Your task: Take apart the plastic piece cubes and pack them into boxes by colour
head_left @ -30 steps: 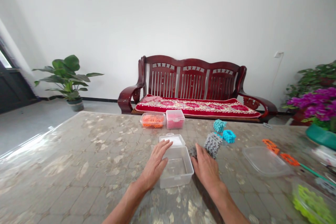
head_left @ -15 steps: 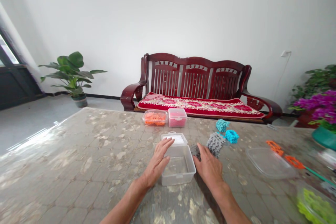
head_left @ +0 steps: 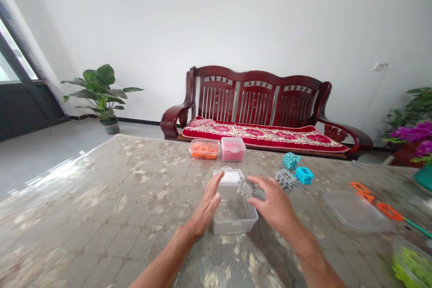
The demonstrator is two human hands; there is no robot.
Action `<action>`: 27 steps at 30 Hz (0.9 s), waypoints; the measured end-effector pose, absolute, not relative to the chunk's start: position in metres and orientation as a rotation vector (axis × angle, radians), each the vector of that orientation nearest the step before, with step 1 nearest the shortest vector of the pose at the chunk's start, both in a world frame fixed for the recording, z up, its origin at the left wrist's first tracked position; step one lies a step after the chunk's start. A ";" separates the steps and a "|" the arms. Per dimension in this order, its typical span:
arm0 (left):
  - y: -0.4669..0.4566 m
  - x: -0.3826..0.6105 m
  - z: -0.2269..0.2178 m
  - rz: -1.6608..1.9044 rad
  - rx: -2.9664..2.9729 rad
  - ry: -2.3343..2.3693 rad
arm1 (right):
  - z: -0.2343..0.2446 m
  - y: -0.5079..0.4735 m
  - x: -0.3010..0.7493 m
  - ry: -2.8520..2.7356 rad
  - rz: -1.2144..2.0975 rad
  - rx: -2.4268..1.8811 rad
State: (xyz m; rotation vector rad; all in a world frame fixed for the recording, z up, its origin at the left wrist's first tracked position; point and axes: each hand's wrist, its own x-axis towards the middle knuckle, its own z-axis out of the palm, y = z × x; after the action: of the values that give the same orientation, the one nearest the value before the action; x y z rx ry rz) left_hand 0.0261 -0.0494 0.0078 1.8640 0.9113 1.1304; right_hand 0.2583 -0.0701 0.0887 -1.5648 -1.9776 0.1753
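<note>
A small clear plastic box stands open on the table, its white-lined lid folded back behind it. My left hand rests flat against the box's left side, fingers stretched out. My right hand is raised over the box's right rim and pinches a small grey interlocking piece above the opening. A grey block of joined pieces lies just to the right, with two teal clusters beyond it.
An orange-filled box and a pink box stand at the table's far edge. A clear flat lid, orange pieces and a tub of green pieces lie at the right. A red wooden bench and plants stand behind.
My right hand has lifted off the table beside the grey block and now holds a grey piece over the open box. The view has shifted slightly left.
</note>
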 end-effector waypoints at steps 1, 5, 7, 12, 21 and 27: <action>-0.050 0.026 0.009 1.139 1.853 0.910 | 0.091 -0.068 0.254 -2.061 0.249 -1.525; -0.051 0.027 0.011 1.150 1.867 0.879 | 0.094 -0.058 0.236 -2.282 0.392 -1.417; -0.051 0.027 0.011 1.141 1.873 0.870 | 0.092 -0.053 0.229 -2.331 0.407 -1.360; -0.051 0.029 0.009 1.156 1.856 0.880 | 0.090 -0.049 0.220 -2.393 0.472 -1.216; -0.051 0.027 0.010 1.124 1.920 0.900 | 0.072 -0.052 0.250 -1.937 0.241 -1.504; -0.050 0.026 0.005 1.102 1.949 0.922 | 0.054 -0.060 0.271 -2.027 -0.026 -1.892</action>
State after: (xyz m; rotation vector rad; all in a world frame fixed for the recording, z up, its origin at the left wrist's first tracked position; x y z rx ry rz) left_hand 0.0256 -0.0500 0.0047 1.9491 0.9222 1.1017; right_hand 0.2708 -0.0602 0.0536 -1.8924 -2.0272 -0.0261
